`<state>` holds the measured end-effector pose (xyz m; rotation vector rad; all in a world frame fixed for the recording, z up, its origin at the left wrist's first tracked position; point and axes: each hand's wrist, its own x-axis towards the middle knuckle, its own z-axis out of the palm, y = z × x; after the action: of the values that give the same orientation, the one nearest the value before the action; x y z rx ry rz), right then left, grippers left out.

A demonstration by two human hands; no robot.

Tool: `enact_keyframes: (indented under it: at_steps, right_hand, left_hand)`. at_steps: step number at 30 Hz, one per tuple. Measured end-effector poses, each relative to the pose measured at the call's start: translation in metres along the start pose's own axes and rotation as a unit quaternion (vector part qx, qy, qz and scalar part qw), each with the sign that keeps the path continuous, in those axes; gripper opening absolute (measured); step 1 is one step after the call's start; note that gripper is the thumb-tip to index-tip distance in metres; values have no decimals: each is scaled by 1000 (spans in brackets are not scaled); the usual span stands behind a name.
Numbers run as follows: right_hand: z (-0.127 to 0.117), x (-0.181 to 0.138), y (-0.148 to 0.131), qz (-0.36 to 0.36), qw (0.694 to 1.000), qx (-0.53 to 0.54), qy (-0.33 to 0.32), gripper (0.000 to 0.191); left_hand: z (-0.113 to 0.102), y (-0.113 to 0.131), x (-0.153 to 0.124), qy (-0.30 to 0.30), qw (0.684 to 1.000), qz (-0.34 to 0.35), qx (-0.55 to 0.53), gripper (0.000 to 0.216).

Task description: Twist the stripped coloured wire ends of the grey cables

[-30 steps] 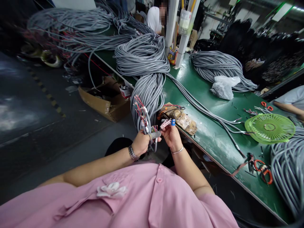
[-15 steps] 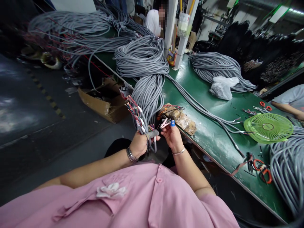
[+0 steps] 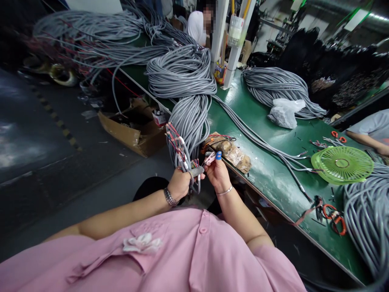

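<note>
My left hand (image 3: 178, 185) is closed around a bunch of grey cables (image 3: 184, 163), whose stripped ends fan out in thin coloured wires (image 3: 174, 138). A grey covering wraps its thumb, which lies across the cables. Close on the right, my right hand (image 3: 219, 177) pinches a small pale pink clip-like tool (image 3: 209, 159) beside a shorter tuft of coloured wires (image 3: 195, 163). Blue tape (image 3: 218, 155) is wrapped around a digit of this hand. Whether the tool touches a wire is too small to tell.
Large coils of grey cable (image 3: 182, 73) lie on the green table (image 3: 258, 129). A brown wrapped block (image 3: 235, 156) sits at its near edge. Rightward are a green fan (image 3: 342, 163), orange-handled scissors (image 3: 338, 221) and a co-worker's arm (image 3: 369, 140). A cardboard box (image 3: 121, 132) stands left.
My right hand has moved slightly left, nearer the wire tuft, and the pink tool's arms look closer together. My left hand and the cables have shifted slightly right.
</note>
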<state>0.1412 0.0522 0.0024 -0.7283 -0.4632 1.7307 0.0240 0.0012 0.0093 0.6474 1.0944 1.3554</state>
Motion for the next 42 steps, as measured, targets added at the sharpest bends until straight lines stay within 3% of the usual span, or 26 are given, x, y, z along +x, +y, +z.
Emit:
enact_keyframes:
  at_steps: [5, 10, 17, 23, 28, 35, 42]
  right_hand:
    - [-1, -2, 2, 8, 1000, -5, 10, 41]
    - [-7, -7, -2, 45, 999, 11, -22, 53]
    - [-10, -10, -6, 3, 1000, -16, -26, 26]
    - [-14, -4, 9, -18, 999, -2, -48, 38]
    - [-4, -5, 9, 21, 996, -6, -92, 42]
    - [-8, -6, 10, -45, 998, -30, -19, 45]
    - [-1, -7, 3, 40, 998, 16, -47, 40]
  left_hand:
    - [0, 0, 0, -2, 1000, 8, 9, 13]
    - [-1, 3, -4, -9, 1000, 3, -9, 14]
    - [-4, 8, -9, -43, 999, 6, -18, 13]
    - [3, 11, -6, -73, 997, -18, -20, 13]
    - [9, 11, -4, -89, 996, -16, -27, 14]
    - [5, 10, -2, -64, 998, -14, -17, 14]
    - [5, 6, 1, -60, 998, -18, -22, 19]
